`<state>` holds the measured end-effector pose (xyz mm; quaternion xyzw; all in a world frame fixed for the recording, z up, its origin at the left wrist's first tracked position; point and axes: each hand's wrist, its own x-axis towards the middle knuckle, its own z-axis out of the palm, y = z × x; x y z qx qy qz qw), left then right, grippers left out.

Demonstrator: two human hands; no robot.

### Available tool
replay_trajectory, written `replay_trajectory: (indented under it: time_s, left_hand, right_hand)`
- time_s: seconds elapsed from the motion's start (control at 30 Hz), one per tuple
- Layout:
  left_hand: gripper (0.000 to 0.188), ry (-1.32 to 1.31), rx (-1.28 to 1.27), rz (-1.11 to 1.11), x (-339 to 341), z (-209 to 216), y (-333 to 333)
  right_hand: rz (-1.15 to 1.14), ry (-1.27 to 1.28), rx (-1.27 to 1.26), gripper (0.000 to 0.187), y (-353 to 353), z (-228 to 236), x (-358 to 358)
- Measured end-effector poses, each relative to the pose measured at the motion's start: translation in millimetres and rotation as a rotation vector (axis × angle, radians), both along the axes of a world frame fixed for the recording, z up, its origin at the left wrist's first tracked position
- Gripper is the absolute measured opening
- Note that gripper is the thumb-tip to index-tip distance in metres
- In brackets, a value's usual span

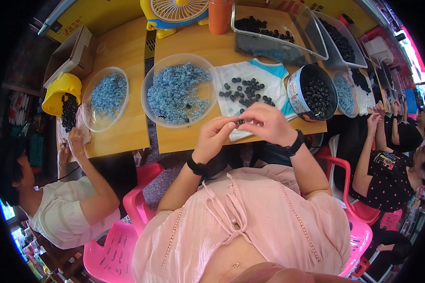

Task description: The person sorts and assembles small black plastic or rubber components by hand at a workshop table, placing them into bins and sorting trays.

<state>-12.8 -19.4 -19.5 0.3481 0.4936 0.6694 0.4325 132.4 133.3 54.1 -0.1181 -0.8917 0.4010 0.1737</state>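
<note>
My left hand (214,137) and my right hand (272,123) meet above the table's front edge. Between their fingertips is a small dark round piece (241,121), mostly covered by the fingers. Both hands are closed in a pinch at it. Just beyond them, several loose black round pieces (248,89) lie on a white cloth with blue trim (228,74). To the left stands a round clear tub (148,109) full of small bluish translucent pieces (174,87). A white-and-blue bucket (296,94) of black round pieces (316,96) is at the right, tilted toward me.
Clear bins (278,48) of black pieces and an orange cup (219,18) stand behind, beside a yellow fan (177,10). At left, a person (75,203) handles dark pieces by a yellow bucket (61,92). More people sit at right. A pink chair (111,257) is behind me.
</note>
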Motion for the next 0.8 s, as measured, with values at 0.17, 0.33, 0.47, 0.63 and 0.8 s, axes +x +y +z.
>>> replay_trajectory:
  time_s: [0.17,0.33,0.47,0.63,0.8]
  left_hand:
    - [0.024,-0.331,-0.087,-0.234,-10.2,-7.0,-5.5]
    - [0.026,-0.410,-0.069,-0.248,-11.8,-15.1,-7.0]
    - [0.027,-0.482,-0.077,-0.153,-12.5,-20.2,-2.3]
    - [0.028,-0.532,-0.036,-0.116,-12.8,-20.7,-2.5]
    - [0.029,-0.560,-0.007,-0.066,-10.2,-19.7,-4.3]
  right_hand:
    - [0.070,0.201,0.101,0.022,-8.7,-20.6,-2.3]
    - [0.077,0.134,0.071,0.021,-7.4,-15.7,-5.5]
    - [-0.152,0.082,0.232,0.011,30.5,-29.0,-15.6]
    - [-0.214,-0.077,0.398,0.011,58.6,-40.3,-34.1]
    - [-0.228,-0.368,0.482,0.013,57.8,-30.7,-45.9]
